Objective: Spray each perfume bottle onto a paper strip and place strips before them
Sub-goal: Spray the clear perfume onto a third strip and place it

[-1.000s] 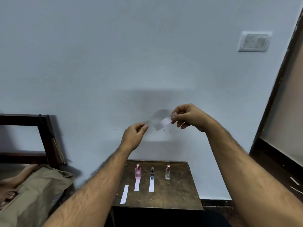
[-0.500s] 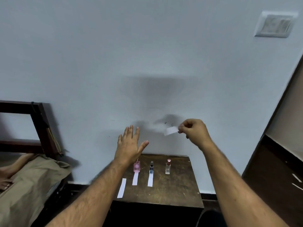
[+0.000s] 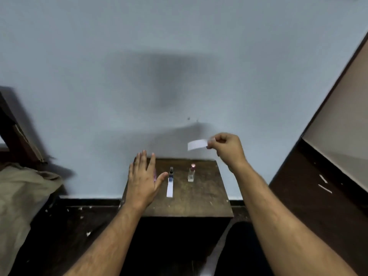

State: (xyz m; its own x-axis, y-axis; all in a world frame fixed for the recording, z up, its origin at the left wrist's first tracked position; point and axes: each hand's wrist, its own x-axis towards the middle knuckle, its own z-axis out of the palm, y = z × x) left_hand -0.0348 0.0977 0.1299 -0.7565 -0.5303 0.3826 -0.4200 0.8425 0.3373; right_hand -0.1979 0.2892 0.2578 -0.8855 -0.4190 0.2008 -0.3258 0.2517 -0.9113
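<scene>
A small dark wooden table [image 3: 199, 202] stands against the wall. On it a blue bottle [image 3: 171, 173] has a white paper strip [image 3: 169, 188] lying in front of it. To its right stands a clear bottle with a pink cap [image 3: 191, 173], with no strip before it. My left hand [image 3: 142, 180] hovers open, fingers spread, over the table's left side and hides the pink bottle except for a sliver [image 3: 154, 176]. My right hand [image 3: 227, 149] pinches a white paper strip [image 3: 197, 144] in the air, above and right of the clear bottle.
A pale blue wall [image 3: 179, 56] rises right behind the table. A dark wooden frame [image 3: 14, 134] and a tan cloth [image 3: 22, 196] lie at the left. A dark door frame [image 3: 328, 96] runs along the right. The floor [image 3: 69, 226] is dark.
My left hand let go of the strip, opened and dropped over the table's left side, covering the pink bottle. My right hand kept the strip and lowered toward the clear bottle. The view tilted down.
</scene>
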